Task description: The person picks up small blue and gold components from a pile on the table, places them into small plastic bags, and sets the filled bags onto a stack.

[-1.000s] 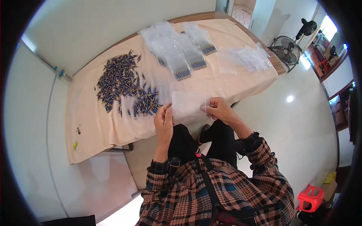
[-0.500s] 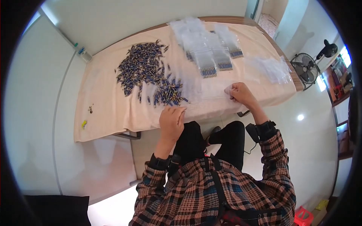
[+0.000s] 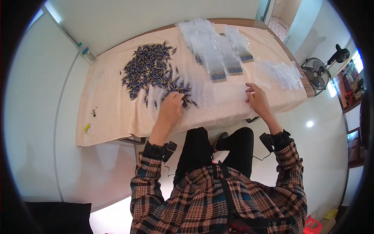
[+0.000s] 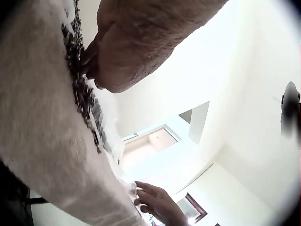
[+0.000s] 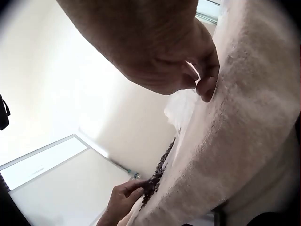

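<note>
A beige cloth (image 3: pixel 113 117) covers the table. My left hand (image 3: pixel 176 98) has reached onto a small cluster of blue and gold parts (image 3: pixel 186 93); its fingers curl down round some of them, as the left wrist view shows at the fingertips (image 4: pixel 88 69). My right hand (image 3: pixel 249 90) pinches the right edge of an empty clear bag (image 3: pixel 230 94) that lies flat on the cloth. In the right wrist view the thumb (image 5: pixel 207 85) presses against the fingers on the bag's edge (image 5: pixel 181 108).
A big pile of the same parts (image 3: pixel 148 68) lies at the back left. Several filled bags (image 3: pixel 218 58) sit at the back middle, and loose empty bags (image 3: pixel 282 73) at the right. A floor fan (image 3: pixel 316 72) stands past the table's right end.
The left hand went from the table's front edge forward onto the small cluster of parts. The right hand laid the clear bag down on the cloth and still holds its edge.
</note>
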`<state>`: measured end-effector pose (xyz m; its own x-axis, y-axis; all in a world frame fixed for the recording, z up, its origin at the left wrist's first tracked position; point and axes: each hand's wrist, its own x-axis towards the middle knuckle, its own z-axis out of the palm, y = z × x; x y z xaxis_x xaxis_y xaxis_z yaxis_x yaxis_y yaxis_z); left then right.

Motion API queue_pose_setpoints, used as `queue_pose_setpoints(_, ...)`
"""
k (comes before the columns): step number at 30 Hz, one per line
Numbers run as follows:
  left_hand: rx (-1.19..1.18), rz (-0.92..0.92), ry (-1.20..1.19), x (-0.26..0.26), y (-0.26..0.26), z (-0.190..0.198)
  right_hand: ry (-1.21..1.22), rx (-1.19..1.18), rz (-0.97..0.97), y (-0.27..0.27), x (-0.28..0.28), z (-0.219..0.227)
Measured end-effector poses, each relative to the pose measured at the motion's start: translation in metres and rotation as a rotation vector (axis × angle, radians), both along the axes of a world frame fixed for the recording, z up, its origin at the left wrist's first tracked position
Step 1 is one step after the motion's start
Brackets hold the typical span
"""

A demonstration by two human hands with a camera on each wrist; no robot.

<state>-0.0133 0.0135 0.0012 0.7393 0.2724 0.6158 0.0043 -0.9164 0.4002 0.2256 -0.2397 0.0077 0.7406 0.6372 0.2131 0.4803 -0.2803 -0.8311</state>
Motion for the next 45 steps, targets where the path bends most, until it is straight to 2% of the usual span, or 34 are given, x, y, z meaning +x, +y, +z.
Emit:
queue_pose_setpoints(1,0.003,0.000,0.000,-0.001,0.007,0.003,0.000,0.003,0.000,0.000,-0.001,-0.001)
queue_pose_setpoints(4,-0.094,0.030,-0.003,-0.009,0.026,0.014,-0.611,0.026,-0.105,0.001,-0.007,0.001)
queue_pose_setpoints(5,-0.093,0.032,-0.003,-0.013,0.031,0.017,-0.611,0.027,-0.104,0.002,-0.009,0.002)
queue_pose_setpoints(8,-0.175,0.280,0.134,-0.033,0.028,0.034,-0.262,0.023,0.061,0.018,-0.043,0.031)
queue_pose_setpoints(10,-0.136,0.322,0.206,-0.040,0.027,0.022,-0.233,-0.007,0.204,0.036,-0.064,0.029)
queue_pose_setpoints(13,-0.058,0.408,0.337,-0.043,0.025,0.014,-0.252,-0.066,0.286,0.074,-0.088,0.018)
queue_pose_setpoints(16,-0.101,0.376,0.436,-0.041,0.017,0.024,-0.348,-0.042,0.362,0.104,-0.107,0.015)
queue_pose_setpoints(19,-0.101,0.349,0.399,-0.038,0.016,0.026,-0.538,-0.244,0.383,0.126,-0.119,0.016)
queue_pose_setpoints(28,-0.143,0.293,0.372,-0.018,0.027,0.023,-0.516,-0.191,0.369,0.166,-0.125,0.001)
queue_pose_setpoints(32,-0.034,0.200,0.303,-0.004,0.045,0.005,-0.479,-0.070,0.380,0.187,-0.119,-0.012)
queue_pose_setpoints(33,-0.035,0.199,0.305,-0.001,0.046,0.011,-0.477,-0.004,0.402,0.194,-0.115,-0.017)
queue_pose_setpoints(35,-0.336,0.159,0.370,0.006,0.050,0.025,-0.472,0.131,0.445,0.206,-0.105,-0.025)
queue_pose_setpoints(36,-0.486,0.138,0.400,0.010,0.053,0.027,-0.472,0.133,0.444,0.207,-0.103,-0.015)
queue_pose_setpoints(37,-0.483,0.138,0.400,0.012,0.054,0.030,-0.312,0.092,0.467,0.207,-0.099,-0.004)
queue_pose_setpoints(39,-0.740,0.022,0.274,0.015,0.057,0.031,0.010,0.007,0.507,0.206,-0.092,0.014)
queue_pose_setpoints(40,-0.867,-0.036,0.206,0.016,0.057,0.031,0.009,0.009,0.509,0.207,-0.088,0.016)
queue_pose_setpoints(41,-0.865,-0.033,0.204,0.016,0.057,0.033,0.141,0.063,0.525,0.207,-0.084,0.017)
queue_pose_setpoints(43,-1.009,-0.138,-0.025,0.013,0.052,0.033,0.408,0.170,0.550,0.207,-0.077,0.017)
queue_pose_setpoints(44,-1.081,-0.194,-0.139,0.011,0.048,0.032,0.410,0.169,0.548,0.205,-0.074,0.016)
queue_pose_setpoints(45,-1.082,-0.195,-0.138,0.008,0.046,0.031,0.418,0.163,0.543,0.203,-0.070,0.015)
